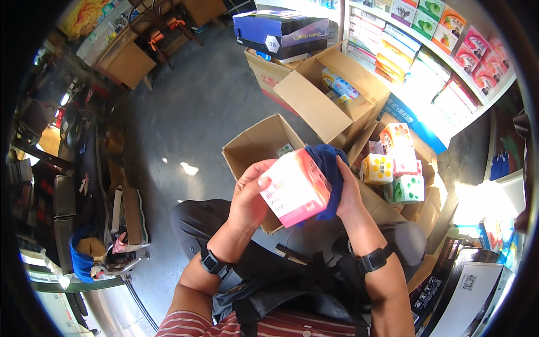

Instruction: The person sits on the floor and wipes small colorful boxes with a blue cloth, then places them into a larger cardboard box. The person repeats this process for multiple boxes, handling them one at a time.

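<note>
My left hand [251, 196] grips the left side of a pink and white printed carton [294, 189], its thumb on the face turned up to me. A dark blue cloth [330, 168] lies against the carton's right side, with my right hand [348, 185] closed around it. Below them stands an open cardboard box [261, 137], with a small box with green dots [285, 150] inside. To the right, another open cardboard box [431, 189] holds several small boxes with orange, yellow, pink or green dots, among them a yellow-dotted box [377, 169].
Beyond stands an open carton [313, 105] of small boxes, beside a carton bearing a purple and black box [280, 33]. Shelves [425, 33] of packaged goods fill the upper right. A wooden desk [124, 63] and chair stand upper left; black and white boxes [463, 290] lie lower right.
</note>
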Motion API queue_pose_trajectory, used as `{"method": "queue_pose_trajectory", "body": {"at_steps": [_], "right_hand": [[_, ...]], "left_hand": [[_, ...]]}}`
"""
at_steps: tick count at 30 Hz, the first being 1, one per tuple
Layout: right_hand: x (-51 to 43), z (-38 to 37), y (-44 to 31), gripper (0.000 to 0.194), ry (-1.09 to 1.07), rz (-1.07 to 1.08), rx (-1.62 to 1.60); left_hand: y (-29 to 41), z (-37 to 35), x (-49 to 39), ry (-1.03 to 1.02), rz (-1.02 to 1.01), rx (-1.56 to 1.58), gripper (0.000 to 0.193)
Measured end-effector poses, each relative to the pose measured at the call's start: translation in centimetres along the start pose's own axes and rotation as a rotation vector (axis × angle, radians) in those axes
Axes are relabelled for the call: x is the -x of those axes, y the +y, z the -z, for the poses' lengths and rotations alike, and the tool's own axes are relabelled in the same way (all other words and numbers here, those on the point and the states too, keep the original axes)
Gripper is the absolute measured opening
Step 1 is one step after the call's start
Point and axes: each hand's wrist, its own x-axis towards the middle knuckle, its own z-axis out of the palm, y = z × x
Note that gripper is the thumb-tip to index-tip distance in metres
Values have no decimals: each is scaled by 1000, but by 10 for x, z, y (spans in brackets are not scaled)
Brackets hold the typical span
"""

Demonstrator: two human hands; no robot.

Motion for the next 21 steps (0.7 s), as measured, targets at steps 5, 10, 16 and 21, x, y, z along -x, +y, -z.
{"method": "queue_pose_trajectory", "body": {"at_steps": [5,10,16,21], "right_hand": [[-2,-2,11,57,-164,164,-43],[5,-1,5,54,-100,158,-147],[16,-3,-24,53,-58,296,-84],[40,-21,-53,56,-353,430,-128]], "left_hand": [[-29,-25,-7,124,-67,11,35],[-54,-40,-6,162,53,86,31],[-43,-24,2,82,36,-17,30],[-46,-14,3,247,129,146,37]]}}
